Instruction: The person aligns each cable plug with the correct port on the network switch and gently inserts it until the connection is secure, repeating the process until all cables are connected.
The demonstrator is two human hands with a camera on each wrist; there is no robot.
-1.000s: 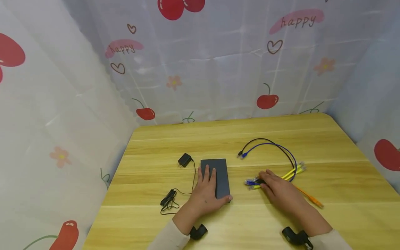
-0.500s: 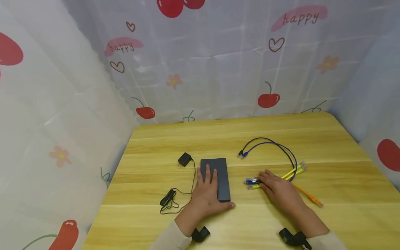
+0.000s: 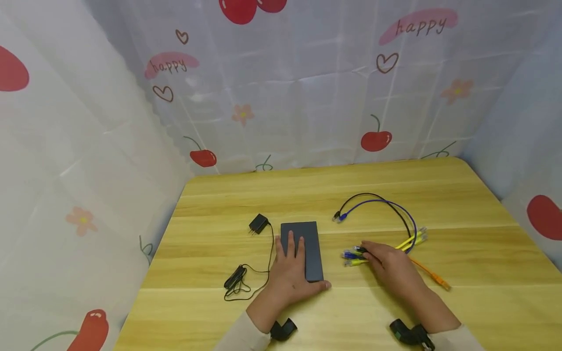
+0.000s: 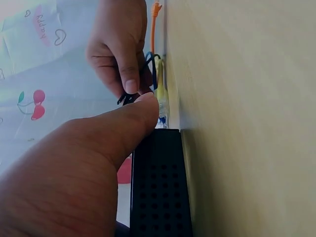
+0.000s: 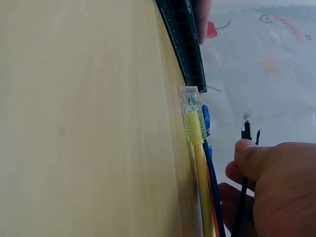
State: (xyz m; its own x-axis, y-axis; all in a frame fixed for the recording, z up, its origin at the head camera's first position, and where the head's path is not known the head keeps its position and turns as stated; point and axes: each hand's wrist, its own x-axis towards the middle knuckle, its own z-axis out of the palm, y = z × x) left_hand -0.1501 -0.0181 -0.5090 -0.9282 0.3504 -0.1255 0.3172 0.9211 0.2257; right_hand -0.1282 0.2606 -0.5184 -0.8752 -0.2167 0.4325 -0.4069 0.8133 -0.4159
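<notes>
A dark network switch [image 3: 312,251] lies flat on the table, its row of ports facing the cables in the right wrist view. Straight, spread fingers of my left hand [image 3: 290,280] rest on its top, with the thumb along its near end. My right hand [image 3: 392,268] pinches a black Ethernet cable [image 5: 244,190] just behind its clear plug, raised slightly off the bundle. Below that hand lie a yellow Ethernet cable [image 5: 200,163], a blue Ethernet cable [image 5: 213,173] and an orange Ethernet cable [image 3: 432,275]. The palm hides the middle of the bundle.
A black power adapter [image 3: 259,223] sits left of the switch, its thin cord running to a tied coil [image 3: 235,278]. Far ends of the black and blue cables curve behind the right hand. Printed curtains [image 3: 298,112] enclose the wooden table [image 3: 228,195] at the back and sides.
My right fingers have gone from lying over the bundle to pinching the black cable, whose plug now rises slightly. The left thumb has slid toward the near edge of the switch.
</notes>
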